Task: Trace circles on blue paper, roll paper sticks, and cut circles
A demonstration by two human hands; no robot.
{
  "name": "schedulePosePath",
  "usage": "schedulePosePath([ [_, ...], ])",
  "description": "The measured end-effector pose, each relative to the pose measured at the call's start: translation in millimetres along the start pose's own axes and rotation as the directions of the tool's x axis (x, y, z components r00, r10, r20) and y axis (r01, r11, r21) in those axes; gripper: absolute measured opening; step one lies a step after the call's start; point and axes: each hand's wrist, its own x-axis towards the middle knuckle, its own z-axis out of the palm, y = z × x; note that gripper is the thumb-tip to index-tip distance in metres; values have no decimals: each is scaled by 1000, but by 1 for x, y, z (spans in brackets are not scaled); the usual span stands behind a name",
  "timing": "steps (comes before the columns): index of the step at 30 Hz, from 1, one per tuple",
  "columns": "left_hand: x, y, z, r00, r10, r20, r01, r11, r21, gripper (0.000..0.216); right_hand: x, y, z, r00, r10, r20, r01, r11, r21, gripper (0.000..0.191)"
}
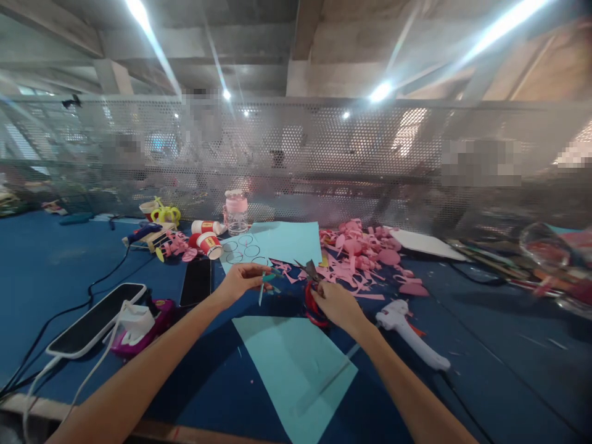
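Observation:
My left hand (pixel 240 280) pinches a small strip of light blue paper (pixel 264 285) just above the blue table (pixel 55 265). My right hand (pixel 335 303) grips red-handled scissors (pixel 312 290), whose blades are parted and point up toward the strip. Below both hands a light blue paper sheet (pixel 296 370) lies flat on the table. A second light blue sheet (pixel 287 240) with drawn circles lies behind the hands.
A heap of pink paper scraps (pixel 365 250) sits behind my right hand, with a white glue gun (pixel 409 330) to its right. Phones (pixel 197 280), a charger (pixel 95 320), glue bottles (pixel 208 242) and a jar (pixel 235 213) lie to the left. A mesh fence (pixel 296 154) closes the back.

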Motion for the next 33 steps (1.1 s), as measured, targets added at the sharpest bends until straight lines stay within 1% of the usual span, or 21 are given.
schedulePosePath([
  [4, 1, 0, -1, 999, 31, -13, -31, 999, 14, 43, -2, 3, -4, 1000, 11, 13, -11, 999, -34, 29],
  [6, 2, -2, -1, 999, 33, -14, -33, 999, 27, 41, -3, 6, -4, 999, 25, -40, -28, 996, -82, 34],
  [9, 2, -5, -1, 999, 49, -8, -49, 997, 54, 37, -3, 11, -3, 983, 46, -179, -81, 978, -193, 52],
  [11, 1, -7, 0, 997, 74, 1, -74, 993, 89, 33, -1, 15, -2, 984, 48, -173, -85, 973, -213, 55],
  [14, 0, -9, 3, 994, 101, 41, -106, 985, 135, 27, 4, 24, -1, 995, 15, -95, -34, 980, -195, 45],
  [17, -1, -9, 4, 988, 123, 90, -134, 982, 130, 27, 9, 31, -1, 998, 24, -59, -33, 988, -152, 37],
  [20, -1, -9, 4, 986, 130, 108, -141, 985, 102, 31, 11, 36, 0, 999, 45, -12, -45, 998, -38, 41],
  [23, -1, -9, 3, 986, 128, 106, -135, 989, 59, 37, 13, 40, 5, 1000, 25, -6, -25, 1000, 15, 47],
  [27, 0, -11, 4, 991, 92, 94, -95, 995, 26, 44, 17, 43, 13, 999, 27, 41, -30, 997, 75, 41],
  [29, 1, -12, 6, 993, 86, 87, -88, 996, 23, 46, 18, 42, 16, 998, 64, 26, -66, 995, 73, 37],
  [33, 0, -12, 9, 991, 107, 75, -107, 994, -14, 47, 21, 42, 17, 990, 136, -45, -134, 990, 42, 26],
])
